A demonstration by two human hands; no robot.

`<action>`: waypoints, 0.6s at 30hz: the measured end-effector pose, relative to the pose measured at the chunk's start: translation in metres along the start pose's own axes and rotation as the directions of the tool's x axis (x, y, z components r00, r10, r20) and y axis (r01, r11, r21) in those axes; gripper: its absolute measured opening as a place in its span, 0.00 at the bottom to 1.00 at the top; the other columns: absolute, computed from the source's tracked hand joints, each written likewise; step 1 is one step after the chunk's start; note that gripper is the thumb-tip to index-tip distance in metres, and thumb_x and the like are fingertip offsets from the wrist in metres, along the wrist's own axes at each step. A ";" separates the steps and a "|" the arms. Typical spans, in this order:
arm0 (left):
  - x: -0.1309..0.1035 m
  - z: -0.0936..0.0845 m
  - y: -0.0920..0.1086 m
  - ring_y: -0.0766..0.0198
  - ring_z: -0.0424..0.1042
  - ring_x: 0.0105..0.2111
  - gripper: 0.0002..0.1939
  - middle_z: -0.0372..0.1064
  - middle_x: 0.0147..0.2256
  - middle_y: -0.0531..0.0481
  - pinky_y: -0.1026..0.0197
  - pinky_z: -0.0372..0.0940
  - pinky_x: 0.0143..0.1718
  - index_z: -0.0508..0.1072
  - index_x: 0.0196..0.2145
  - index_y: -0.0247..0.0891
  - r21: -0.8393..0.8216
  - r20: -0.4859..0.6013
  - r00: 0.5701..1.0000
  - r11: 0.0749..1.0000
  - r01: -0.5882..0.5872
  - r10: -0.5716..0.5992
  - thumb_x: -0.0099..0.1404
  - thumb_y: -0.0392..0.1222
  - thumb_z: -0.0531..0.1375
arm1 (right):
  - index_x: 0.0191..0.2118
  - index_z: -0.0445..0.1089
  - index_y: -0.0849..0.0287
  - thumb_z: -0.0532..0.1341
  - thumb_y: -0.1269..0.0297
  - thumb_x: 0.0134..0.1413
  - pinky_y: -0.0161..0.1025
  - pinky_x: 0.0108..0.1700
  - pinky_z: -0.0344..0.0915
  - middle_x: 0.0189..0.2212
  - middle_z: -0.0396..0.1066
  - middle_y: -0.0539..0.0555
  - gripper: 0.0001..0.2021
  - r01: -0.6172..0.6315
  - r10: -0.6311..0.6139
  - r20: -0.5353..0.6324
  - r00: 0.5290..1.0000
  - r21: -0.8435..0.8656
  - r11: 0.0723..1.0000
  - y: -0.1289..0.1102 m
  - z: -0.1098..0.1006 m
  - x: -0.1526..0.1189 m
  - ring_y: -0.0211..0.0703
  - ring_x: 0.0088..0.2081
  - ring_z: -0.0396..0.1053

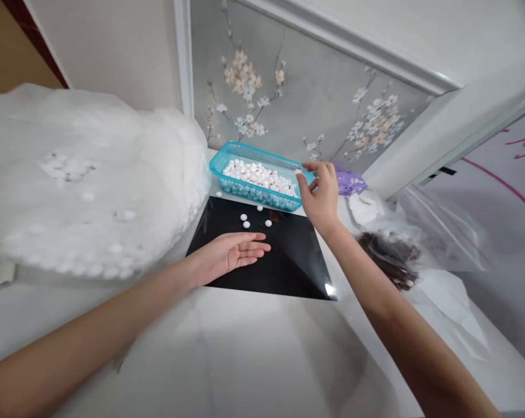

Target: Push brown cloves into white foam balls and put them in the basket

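Note:
My left hand (234, 254) lies palm up with its fingers stretched out over a black mat (288, 261), and nothing rests in it. At the right end of a turquoise plastic basket (227, 181) is my right hand (322, 194), its thumb and fingertips curled round a small white ball (297, 172). Many similar white balls (257, 174), some with dark spots, fill much of the basket. Several loose balls (246, 224) are scattered on the mat near its back edge. Beside them lie small reddish-brown bits (274, 216).
A large translucent white bag (92, 191) holding many white balls bulges at the left. To the right, a clear plastic bag (393, 255) contains dark brown pieces. A purple packet (351, 182) sits behind my right hand. The flowered wall panel (297, 98) stands close behind the basket.

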State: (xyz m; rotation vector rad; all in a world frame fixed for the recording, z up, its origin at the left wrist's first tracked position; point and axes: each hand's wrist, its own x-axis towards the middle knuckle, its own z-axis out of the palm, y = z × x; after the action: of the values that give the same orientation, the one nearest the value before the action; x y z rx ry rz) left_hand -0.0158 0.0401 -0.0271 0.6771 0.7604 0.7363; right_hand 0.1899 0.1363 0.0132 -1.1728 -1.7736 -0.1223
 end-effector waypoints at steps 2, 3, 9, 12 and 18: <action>0.000 0.001 -0.001 0.70 0.71 0.32 0.11 0.74 0.37 0.45 0.67 0.65 0.38 0.73 0.41 0.34 -0.004 -0.077 0.995 0.998 -0.057 0.057 0.59 0.37 0.59 | 0.44 0.62 0.60 0.56 0.61 0.54 0.39 0.30 0.62 0.40 0.63 0.58 0.13 -0.025 0.026 0.043 0.999 -0.020 0.999 0.008 0.000 0.003 0.33 0.21 0.56; 0.000 0.000 -0.001 0.72 0.70 0.30 0.10 0.73 0.35 0.47 0.68 0.64 0.37 0.73 0.40 0.35 0.001 -0.124 0.987 0.994 -0.108 0.107 0.58 0.35 0.60 | 0.46 0.62 0.60 0.56 0.61 0.53 0.39 0.30 0.62 0.40 0.63 0.58 0.14 -0.038 0.041 0.078 0.996 -0.032 0.999 0.010 -0.001 0.000 0.32 0.21 0.55; 0.002 -0.013 0.006 0.67 0.67 0.31 0.11 0.71 0.36 0.48 0.64 0.62 0.35 0.71 0.38 0.37 0.496 -0.231 0.818 0.787 -0.366 0.526 0.58 0.44 0.58 | 0.43 0.65 0.59 0.57 0.63 0.53 0.36 0.25 0.60 0.32 0.63 0.52 0.12 -0.041 0.027 0.410 0.912 0.025 0.999 -0.004 -0.023 -0.072 0.32 0.19 0.56; 0.002 -0.019 0.007 0.59 0.65 0.43 0.15 0.68 0.45 0.46 0.57 0.60 0.45 0.69 0.45 0.40 0.858 -0.024 0.713 0.381 -0.345 0.700 0.61 0.44 0.55 | 0.44 0.66 0.58 0.56 0.63 0.54 0.35 0.23 0.60 0.31 0.63 0.51 0.12 -0.100 0.044 0.527 0.848 0.078 0.992 -0.012 -0.027 -0.101 0.32 0.19 0.56; 0.007 -0.021 -0.004 0.52 0.51 0.58 0.21 0.52 0.60 0.43 0.48 0.47 0.57 0.63 0.55 0.39 0.962 0.261 0.799 -0.082 -0.259 0.541 0.65 0.43 0.50 | 0.38 0.70 0.57 0.54 0.65 0.57 0.35 0.27 0.62 0.33 0.67 0.53 0.09 -0.091 0.073 0.507 0.859 0.010 0.996 -0.020 -0.020 -0.106 0.35 0.24 0.62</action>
State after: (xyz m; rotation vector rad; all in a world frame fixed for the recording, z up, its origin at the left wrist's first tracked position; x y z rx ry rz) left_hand -0.0273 0.0493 -0.0438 2.3227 1.2929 0.7504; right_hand 0.1948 0.0454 -0.0486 -1.3376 -2.1643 0.2959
